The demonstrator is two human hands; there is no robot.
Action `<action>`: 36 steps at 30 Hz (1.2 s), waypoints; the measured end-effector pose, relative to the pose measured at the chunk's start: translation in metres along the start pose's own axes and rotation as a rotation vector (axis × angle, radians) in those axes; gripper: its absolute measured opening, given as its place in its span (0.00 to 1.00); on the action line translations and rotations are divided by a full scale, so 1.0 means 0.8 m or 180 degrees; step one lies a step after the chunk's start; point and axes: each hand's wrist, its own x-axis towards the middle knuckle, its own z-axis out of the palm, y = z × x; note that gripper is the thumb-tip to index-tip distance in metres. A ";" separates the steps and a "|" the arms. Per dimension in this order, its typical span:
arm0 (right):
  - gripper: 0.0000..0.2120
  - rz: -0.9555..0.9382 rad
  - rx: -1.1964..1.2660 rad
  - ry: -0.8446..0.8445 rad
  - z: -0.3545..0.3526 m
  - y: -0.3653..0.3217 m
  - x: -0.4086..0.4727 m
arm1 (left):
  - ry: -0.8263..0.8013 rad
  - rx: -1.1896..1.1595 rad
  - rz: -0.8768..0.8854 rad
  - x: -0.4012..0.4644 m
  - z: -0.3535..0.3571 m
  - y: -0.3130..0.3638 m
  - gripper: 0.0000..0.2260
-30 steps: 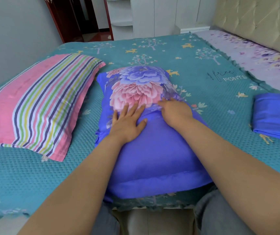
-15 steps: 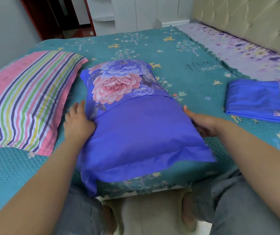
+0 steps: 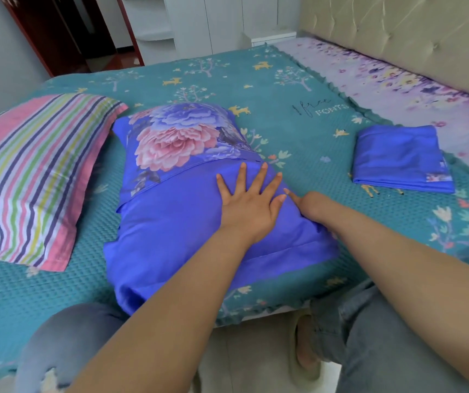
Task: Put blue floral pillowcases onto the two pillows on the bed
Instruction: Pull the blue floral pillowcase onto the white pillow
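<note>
Left hand [image 3: 251, 205] flat, fingers spread on the cased pillow [image 3: 199, 199]; right hand [image 3: 311, 207] fingers hidden, grip unclear

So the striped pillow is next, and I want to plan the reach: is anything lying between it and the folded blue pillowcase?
Yes. The covered floral pillow lies between the folded blue pillowcase on the right and the striped pillow on the left, with the left hand flat on it and the right hand at its right edge.
</note>
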 end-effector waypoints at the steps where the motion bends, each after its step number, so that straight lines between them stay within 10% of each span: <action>1: 0.32 -0.0034 0.0036 0.0090 0.002 0.002 0.003 | -0.0036 0.0043 -0.0156 0.003 0.000 0.000 0.24; 9: 0.27 0.0219 0.1171 0.0030 0.021 0.023 0.011 | -0.0447 0.0171 -0.0844 0.008 -0.002 -0.014 0.28; 17: 0.16 -0.0841 0.1131 0.0663 -0.005 -0.022 -0.010 | -0.0466 -0.0074 -0.1048 0.001 0.030 -0.039 0.27; 25: 0.19 -0.0122 -0.1326 0.0962 -0.014 0.015 -0.003 | -0.0244 -0.0697 -0.0487 -0.020 0.012 -0.055 0.27; 29: 0.24 -0.1970 -0.0280 0.2216 0.020 -0.040 -0.019 | 0.1067 -0.0412 -0.0196 -0.050 -0.001 -0.064 0.21; 33: 0.38 -0.2080 -0.1131 0.0816 0.082 -0.074 -0.033 | 0.0805 0.0084 -0.0413 -0.091 0.025 -0.110 0.25; 36: 0.36 -0.1649 -0.1237 0.0789 0.088 -0.057 -0.014 | 0.0625 -0.0099 -0.1389 -0.134 0.040 -0.163 0.29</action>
